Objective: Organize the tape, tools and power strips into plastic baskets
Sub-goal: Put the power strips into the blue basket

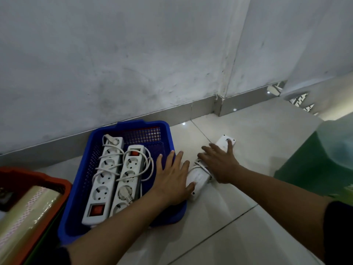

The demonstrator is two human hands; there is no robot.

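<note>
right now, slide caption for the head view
Both hands on a power strip beside a blue basket holding two more.

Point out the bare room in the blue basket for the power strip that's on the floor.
The blue basket has bare mesh on its right side, between the second power strip and the right wall, partly covered by the left hand. The left side is crowded with two strips and cords. The third strip lies on the tiles under both hands.

Two white power strips [114, 178] lie in the blue basket [80, 188]; a third [198, 178] on the floor beside it
</note>
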